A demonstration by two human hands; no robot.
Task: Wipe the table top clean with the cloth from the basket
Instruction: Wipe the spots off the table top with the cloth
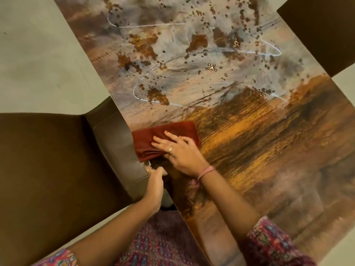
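To the left of both hands a brown chair (48, 160) is drawn close against the bench (249, 141), its padded back beside the edge. The left hand (154, 184) is curled over that edge just below the cloth; nothing but the bench edge appears to be held, probably to steady the body or to catch what is swept off, though its fingertips are hidden. Just above and right of it, the folded red cloth (153, 139) lies at the bench edge, pressed flat under the straight, spread fingers of the right hand (179, 150), so an even face is offered to the surface. Beyond that grip, brown spots and chalky streaks (192, 54) cover the far bench, judged still unwiped.
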